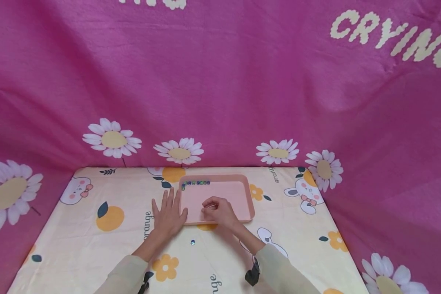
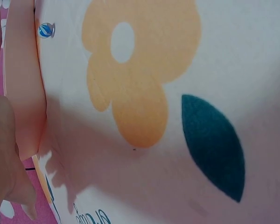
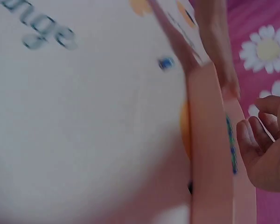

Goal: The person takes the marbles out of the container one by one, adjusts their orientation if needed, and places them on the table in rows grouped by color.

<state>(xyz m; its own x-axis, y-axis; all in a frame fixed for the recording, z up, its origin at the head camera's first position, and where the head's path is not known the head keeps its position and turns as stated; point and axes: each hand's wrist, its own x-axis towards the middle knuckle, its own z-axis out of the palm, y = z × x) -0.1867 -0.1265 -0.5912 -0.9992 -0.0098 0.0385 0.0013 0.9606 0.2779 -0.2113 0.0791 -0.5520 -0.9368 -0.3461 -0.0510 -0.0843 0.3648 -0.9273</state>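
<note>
A shallow pink tray (image 1: 235, 200) lies on the patterned tablecloth. Several blue and green marbles (image 1: 193, 183) form a row along its back wall, turning down at the far left corner. My left hand (image 1: 169, 218) rests with spread fingers at the tray's left rim. Over the tray's front middle is my right hand (image 1: 220, 211), its fingers loosely bent; in the right wrist view no object shows between the fingers (image 3: 259, 133). One clear marble (image 2: 45, 30) with blue swirls lies on the cloth in front of the tray.
The tablecloth (image 1: 132, 241) bears printed oranges, flowers and rabbits. A purple curtain (image 1: 220, 90) with daisies hangs behind and along both sides of the table.
</note>
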